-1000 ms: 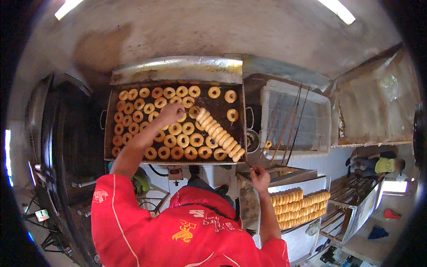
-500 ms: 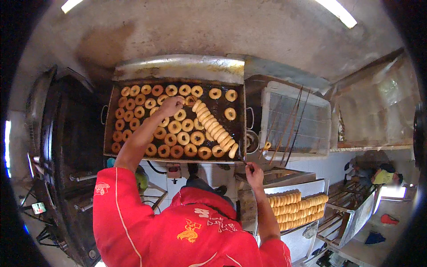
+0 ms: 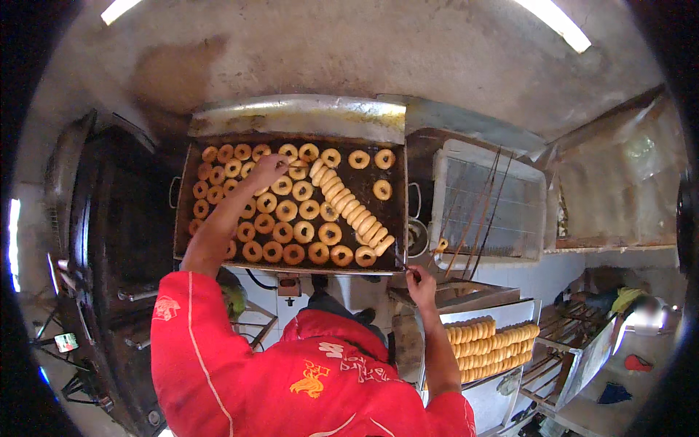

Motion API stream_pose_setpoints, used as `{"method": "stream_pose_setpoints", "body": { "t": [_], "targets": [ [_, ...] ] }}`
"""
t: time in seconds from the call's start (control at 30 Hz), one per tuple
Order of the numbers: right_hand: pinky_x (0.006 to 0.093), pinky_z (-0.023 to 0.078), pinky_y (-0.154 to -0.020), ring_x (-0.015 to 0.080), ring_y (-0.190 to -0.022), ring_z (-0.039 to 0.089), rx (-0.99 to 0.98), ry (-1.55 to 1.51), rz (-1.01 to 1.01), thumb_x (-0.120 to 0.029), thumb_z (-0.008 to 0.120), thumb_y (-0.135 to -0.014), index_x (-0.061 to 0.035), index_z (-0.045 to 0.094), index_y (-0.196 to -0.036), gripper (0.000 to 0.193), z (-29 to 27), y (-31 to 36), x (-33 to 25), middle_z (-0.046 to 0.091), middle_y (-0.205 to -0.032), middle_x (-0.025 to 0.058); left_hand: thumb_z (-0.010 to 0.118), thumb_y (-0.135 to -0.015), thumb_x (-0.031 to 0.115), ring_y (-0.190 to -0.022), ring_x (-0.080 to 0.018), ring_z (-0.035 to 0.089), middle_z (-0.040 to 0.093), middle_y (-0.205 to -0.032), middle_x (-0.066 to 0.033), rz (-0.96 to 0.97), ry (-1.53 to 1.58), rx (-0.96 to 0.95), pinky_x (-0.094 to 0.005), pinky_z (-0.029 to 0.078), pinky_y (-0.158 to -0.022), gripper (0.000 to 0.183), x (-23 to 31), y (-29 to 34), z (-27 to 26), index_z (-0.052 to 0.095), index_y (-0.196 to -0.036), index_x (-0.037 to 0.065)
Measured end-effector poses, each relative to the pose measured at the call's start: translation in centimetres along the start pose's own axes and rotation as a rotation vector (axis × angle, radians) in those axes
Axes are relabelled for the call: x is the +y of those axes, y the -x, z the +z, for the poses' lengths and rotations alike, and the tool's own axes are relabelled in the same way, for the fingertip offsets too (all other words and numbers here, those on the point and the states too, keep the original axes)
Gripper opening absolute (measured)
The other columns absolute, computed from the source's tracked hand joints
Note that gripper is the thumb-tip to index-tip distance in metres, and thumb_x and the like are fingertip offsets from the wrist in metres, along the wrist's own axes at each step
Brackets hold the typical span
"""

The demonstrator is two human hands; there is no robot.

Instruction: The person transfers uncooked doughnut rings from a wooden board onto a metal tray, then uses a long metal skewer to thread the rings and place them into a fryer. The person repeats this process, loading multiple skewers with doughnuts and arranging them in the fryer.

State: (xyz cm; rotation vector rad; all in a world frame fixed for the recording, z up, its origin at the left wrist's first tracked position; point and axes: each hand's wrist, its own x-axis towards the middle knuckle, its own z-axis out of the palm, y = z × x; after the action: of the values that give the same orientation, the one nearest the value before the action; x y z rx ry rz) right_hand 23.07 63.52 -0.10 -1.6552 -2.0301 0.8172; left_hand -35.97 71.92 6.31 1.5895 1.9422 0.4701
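Several rows of golden rings [image 3: 491,349] look done, packed on the tray [image 3: 513,315] to my right. My right hand [image 3: 421,286] grips the near end of a rod [image 3: 403,264]; its string of rings [image 3: 351,209] slants across the pan [image 3: 393,218], with dozens of loose rings [image 3: 322,234] left. My left hand [image 3: 271,168] sits further left than half a second ago; whether it pinches the tip, I cannot tell.

There are two lights [image 3: 557,23], one crate [image 3: 539,218] and one pan [image 3: 397,218] with two handles [image 3: 419,201]. One slanting row of doughnuts [image 3: 348,207] has three loose rings [image 3: 390,191] rightward, dozens leftward.
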Motion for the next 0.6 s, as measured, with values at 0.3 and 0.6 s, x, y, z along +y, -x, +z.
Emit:
{"method": "stream_pose_setpoints", "body": {
  "t": [0.3, 0.6],
  "targets": [
    [0.0486, 0.058, -0.063, 0.0374, -0.074, 0.074, -0.058, 0.298, -0.042, -0.035, 0.070, -0.094, -0.0208, 0.074, -0.107, 0.020, -0.7, -1.7, -4.1, 0.075, -0.081, 0.0130, 0.063, -0.103, 0.021, -0.071, -0.0270, 0.064, 0.066, -0.083, -0.0141, 0.001, -0.060, -0.086, -0.0448, 0.052, -0.067, 0.020, -3.0, 3.0, 2.4, 0.067, -0.104, 0.002],
    [0.0449, 0.053, -0.061, 0.0351, -0.066, 0.070, -0.042, 0.047, -0.007, -0.027, 0.069, -0.096, -0.0156, 0.072, -0.105, 0.015, 2.4, -2.8, -6.1, 0.071, -0.071, 0.0089, 0.064, -0.102, 0.021, -0.069, -0.0285, 0.064, 0.066, -0.082, -0.0149, -0.065, 0.040, 0.087, -0.0479, 0.051, -0.069, 0.020, -6.6, 0.7, -0.8, 0.068, -0.102, 0.002]
  ]
}}
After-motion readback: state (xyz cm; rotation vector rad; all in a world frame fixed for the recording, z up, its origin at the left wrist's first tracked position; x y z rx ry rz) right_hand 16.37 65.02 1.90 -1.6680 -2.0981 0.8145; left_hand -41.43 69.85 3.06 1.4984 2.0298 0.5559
